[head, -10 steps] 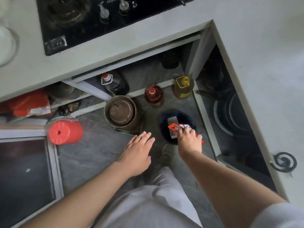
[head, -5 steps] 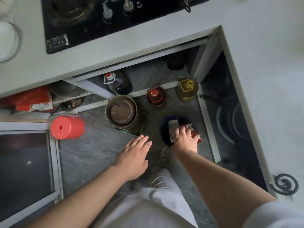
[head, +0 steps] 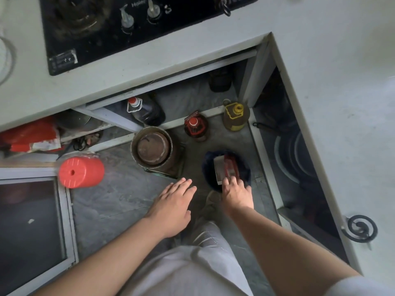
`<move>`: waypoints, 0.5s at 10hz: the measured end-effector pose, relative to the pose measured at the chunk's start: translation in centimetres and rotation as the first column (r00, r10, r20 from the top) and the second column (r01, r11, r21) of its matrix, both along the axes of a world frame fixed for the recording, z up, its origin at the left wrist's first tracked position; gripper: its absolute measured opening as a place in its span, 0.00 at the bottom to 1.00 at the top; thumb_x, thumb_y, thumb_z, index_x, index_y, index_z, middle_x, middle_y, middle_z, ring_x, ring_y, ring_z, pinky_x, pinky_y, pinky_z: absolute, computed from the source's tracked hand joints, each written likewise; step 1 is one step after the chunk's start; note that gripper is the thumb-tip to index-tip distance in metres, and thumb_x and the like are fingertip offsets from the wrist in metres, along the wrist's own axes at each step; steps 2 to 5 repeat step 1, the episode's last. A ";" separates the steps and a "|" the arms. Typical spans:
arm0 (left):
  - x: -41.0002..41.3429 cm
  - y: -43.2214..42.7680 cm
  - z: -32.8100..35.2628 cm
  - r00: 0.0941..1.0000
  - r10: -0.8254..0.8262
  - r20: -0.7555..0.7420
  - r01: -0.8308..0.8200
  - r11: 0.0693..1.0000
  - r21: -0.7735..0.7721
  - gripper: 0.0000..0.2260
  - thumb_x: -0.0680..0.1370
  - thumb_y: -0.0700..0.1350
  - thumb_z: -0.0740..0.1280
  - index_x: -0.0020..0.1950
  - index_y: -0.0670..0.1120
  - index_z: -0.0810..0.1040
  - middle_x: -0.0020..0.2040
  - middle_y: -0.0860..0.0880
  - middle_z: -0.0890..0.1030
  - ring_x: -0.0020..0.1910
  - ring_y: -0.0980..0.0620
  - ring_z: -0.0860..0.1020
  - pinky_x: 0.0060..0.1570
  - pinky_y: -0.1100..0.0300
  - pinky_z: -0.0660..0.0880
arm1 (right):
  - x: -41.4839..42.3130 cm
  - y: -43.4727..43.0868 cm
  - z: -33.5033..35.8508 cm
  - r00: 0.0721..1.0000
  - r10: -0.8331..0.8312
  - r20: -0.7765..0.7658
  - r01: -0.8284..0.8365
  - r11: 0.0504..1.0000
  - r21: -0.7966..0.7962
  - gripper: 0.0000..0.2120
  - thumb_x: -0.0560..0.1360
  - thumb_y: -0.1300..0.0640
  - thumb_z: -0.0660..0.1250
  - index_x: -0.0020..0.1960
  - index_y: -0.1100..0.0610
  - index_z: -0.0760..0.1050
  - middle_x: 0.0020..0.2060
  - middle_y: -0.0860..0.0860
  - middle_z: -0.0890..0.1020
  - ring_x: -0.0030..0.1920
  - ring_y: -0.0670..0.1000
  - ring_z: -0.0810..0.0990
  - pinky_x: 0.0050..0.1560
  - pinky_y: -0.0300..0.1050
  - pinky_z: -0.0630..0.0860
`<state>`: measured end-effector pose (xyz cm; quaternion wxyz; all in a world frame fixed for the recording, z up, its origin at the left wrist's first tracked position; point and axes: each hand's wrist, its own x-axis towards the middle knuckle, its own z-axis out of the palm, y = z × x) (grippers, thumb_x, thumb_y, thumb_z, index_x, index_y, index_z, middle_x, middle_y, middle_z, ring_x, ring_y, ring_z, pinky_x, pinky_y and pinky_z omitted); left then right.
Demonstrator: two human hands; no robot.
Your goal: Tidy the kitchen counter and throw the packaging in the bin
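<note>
A small dark blue bin (head: 206, 167) stands on the grey floor in the corner under the counter (head: 320, 71). Inside it lie a red snack packaging (head: 230, 166) and a white box (head: 219, 170). My right hand (head: 236, 192) hovers over the bin's near rim, fingers spread and pointing down, fingertips just at the near end of the packaging. My left hand (head: 174, 202) is flat and empty above the floor, left of the bin.
A rusty round pot (head: 154, 148) sits left of the bin. Behind it stand a red-capped bottle (head: 195, 126), a yellow-capped oil bottle (head: 235, 116) and a dark bottle (head: 145, 110). A red plastic stool (head: 81, 171) is at left. The black hob (head: 128, 24) lies above.
My right hand lowered the red packaging into the bin, then drew back toward me, leaving it lying there. My left hand stayed nearly still.
</note>
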<state>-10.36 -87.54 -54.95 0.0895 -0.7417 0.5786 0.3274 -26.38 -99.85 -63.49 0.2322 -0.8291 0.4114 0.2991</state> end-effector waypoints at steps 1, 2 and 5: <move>-0.1 0.2 0.4 0.999 -0.039 -0.007 0.039 0.999 0.025 0.31 0.79 0.50 0.61 0.80 0.50 0.54 0.81 0.50 0.52 0.79 0.52 0.47 0.76 0.56 0.44 | -0.4 0.6 -0.2 1.000 0.000 0.007 0.000 1.000 -0.019 0.23 0.79 0.51 0.60 0.72 0.56 0.63 0.64 0.55 0.72 0.63 0.57 0.71 0.62 0.56 0.71; -0.1 0.2 0.4 0.999 -0.039 -0.007 0.039 0.999 0.025 0.31 0.79 0.50 0.61 0.80 0.50 0.54 0.81 0.50 0.52 0.79 0.52 0.47 0.76 0.56 0.44 | -0.4 0.6 -0.2 1.000 0.000 0.007 0.000 1.000 -0.019 0.23 0.79 0.51 0.60 0.72 0.56 0.63 0.64 0.55 0.72 0.63 0.57 0.71 0.62 0.56 0.71; -0.1 0.2 0.4 0.999 -0.039 -0.007 0.039 0.999 0.025 0.31 0.79 0.50 0.61 0.80 0.50 0.54 0.81 0.50 0.52 0.79 0.52 0.47 0.76 0.56 0.44 | -0.4 0.6 -0.2 1.000 0.000 0.007 0.000 1.000 -0.019 0.23 0.79 0.51 0.60 0.72 0.56 0.63 0.64 0.55 0.72 0.63 0.57 0.71 0.62 0.56 0.71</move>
